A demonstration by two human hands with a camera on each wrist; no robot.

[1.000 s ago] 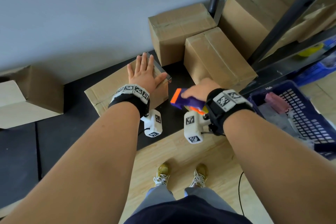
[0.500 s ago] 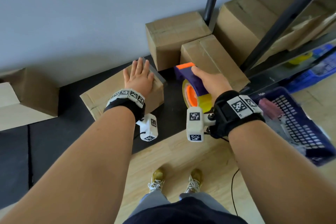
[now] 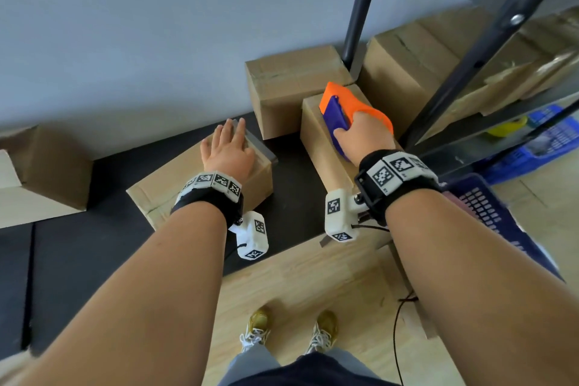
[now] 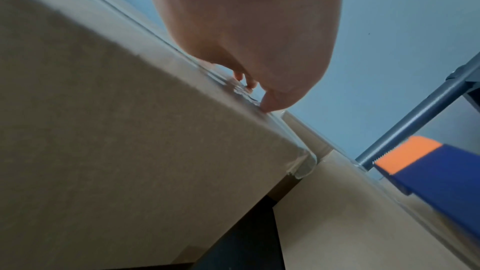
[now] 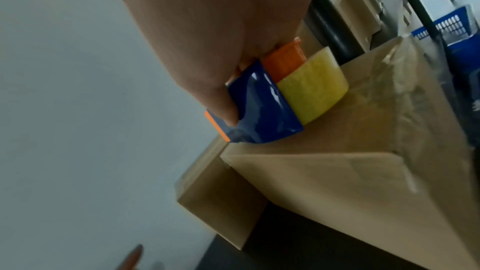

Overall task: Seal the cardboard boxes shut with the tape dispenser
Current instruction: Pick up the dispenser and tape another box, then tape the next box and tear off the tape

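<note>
My right hand (image 3: pixel 360 135) grips the orange and blue tape dispenser (image 3: pixel 340 106) with its yellowish roll (image 5: pixel 313 93), and the dispenser sits on top of a cardboard box (image 3: pixel 322 147) beside the shelf post. My left hand (image 3: pixel 227 147) lies flat, fingers straight, on the top of a lower cardboard box (image 3: pixel 163 188) to the left. A strip of clear tape (image 4: pixel 301 163) folds over that box's far corner. The dispenser's orange tip (image 4: pixel 405 155) shows at the right of the left wrist view.
More cardboard boxes stand against the wall (image 3: pixel 291 84) and under the dark metal shelf frame (image 3: pixel 479 53). An open box (image 3: pixel 40 175) lies at the far left. A blue plastic basket (image 3: pixel 488 216) stands at the right on the wooden floor (image 3: pixel 313 279).
My right hand carried the tape dispenser up from the gap between the boxes and set it down on the right box. The left hand stayed flat on the left box.
</note>
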